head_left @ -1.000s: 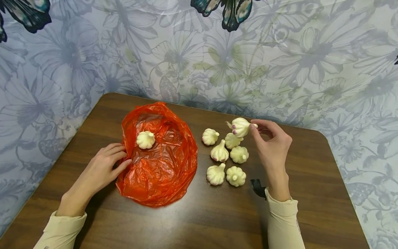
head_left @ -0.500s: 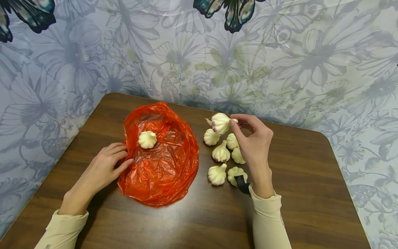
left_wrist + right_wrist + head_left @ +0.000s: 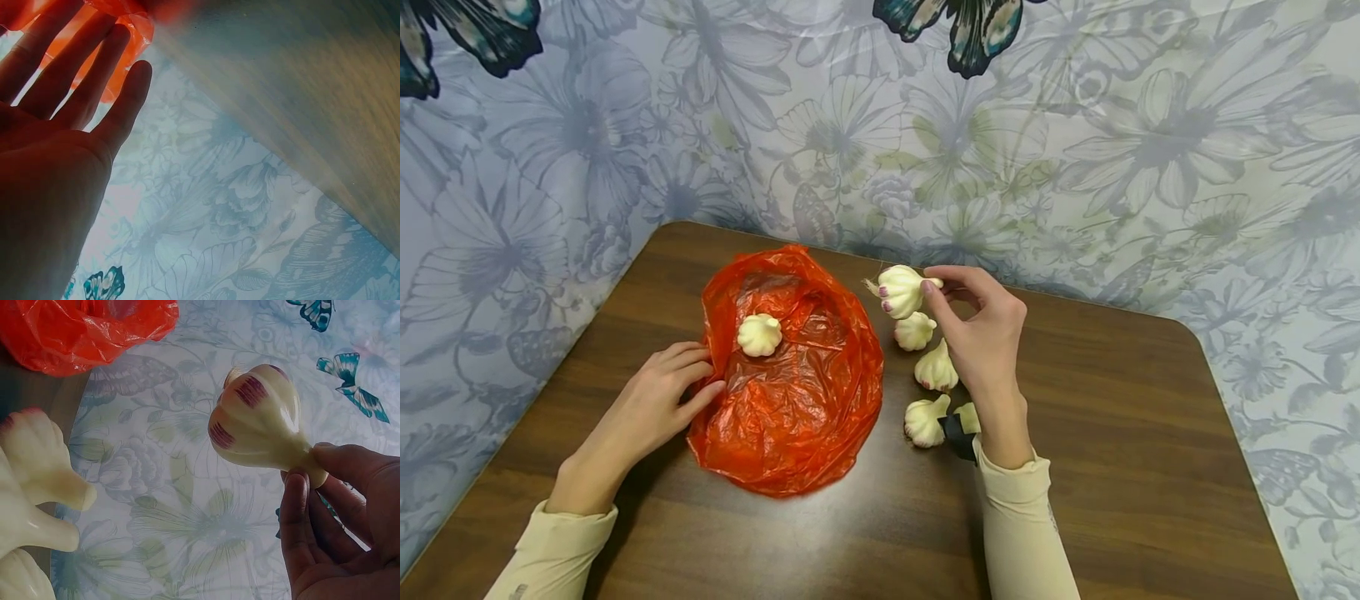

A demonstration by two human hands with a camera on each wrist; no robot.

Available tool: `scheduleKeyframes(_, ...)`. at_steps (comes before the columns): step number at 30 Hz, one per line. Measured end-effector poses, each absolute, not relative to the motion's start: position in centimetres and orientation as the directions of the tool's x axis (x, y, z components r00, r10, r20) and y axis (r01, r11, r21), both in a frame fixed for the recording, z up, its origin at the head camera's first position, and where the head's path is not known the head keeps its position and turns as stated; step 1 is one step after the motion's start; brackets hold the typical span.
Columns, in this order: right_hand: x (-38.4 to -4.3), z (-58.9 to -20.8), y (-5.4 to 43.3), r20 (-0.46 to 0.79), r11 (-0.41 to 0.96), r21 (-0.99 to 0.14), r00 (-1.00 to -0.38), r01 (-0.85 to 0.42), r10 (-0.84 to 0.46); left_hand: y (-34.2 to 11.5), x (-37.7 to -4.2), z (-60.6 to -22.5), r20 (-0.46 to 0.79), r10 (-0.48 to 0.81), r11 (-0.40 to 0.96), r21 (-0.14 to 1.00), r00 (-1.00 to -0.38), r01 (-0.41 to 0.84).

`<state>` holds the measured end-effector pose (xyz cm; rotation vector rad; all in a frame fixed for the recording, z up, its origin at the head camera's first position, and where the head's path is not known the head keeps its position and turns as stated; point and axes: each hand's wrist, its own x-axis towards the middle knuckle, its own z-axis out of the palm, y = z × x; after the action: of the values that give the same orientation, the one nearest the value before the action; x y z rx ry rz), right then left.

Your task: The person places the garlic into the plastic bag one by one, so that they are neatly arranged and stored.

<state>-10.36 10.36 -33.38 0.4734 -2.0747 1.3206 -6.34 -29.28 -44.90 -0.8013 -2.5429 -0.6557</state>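
Observation:
My right hand (image 3: 986,333) pinches a garlic bulb (image 3: 899,292) by its stem between thumb and fingertips. This bulb, cream with purple patches, is held up above the other garlic bulbs. In the right wrist view it hangs clear of the table, stem toward the fingers. A red plastic bag (image 3: 797,442) lies on the table with its mouth spread wide, and one garlic bulb (image 3: 760,335) sits inside. My left hand (image 3: 651,400) touches the bag's left rim, its fingers nearly straight in the left wrist view; the fingertips are partly hidden by the bag.
Loose garlic bulbs stand right of the bag, including one near the back (image 3: 915,331), a middle bulb (image 3: 936,367) and a front bulb (image 3: 926,421). My right hand and a black strap (image 3: 958,437) hide others. The brown table (image 3: 1135,467) meets a flowered wall (image 3: 850,125).
My right hand has carried the pinched garlic bulb leftward, toward the red bag. My left hand stays at the bag's rim, and the bulb inside has not moved.

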Motion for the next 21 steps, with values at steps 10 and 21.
scheduleKeyframes(10, -10.7, -33.6, 8.8, 0.672, 0.429, -0.670, -0.741, -0.606, 0.002, -29.2, -6.4, -44.9, 0.479, 0.426, 0.730, 0.321, -0.768, 0.604)
scheduleKeyframes(21, -11.1, -34.2, 4.9, 0.655, 0.447, -0.636, -0.746, -0.629, -0.119, -29.3, -6.4, -44.8, 0.475, 0.429, 0.732, 0.315, -0.768, 0.604)
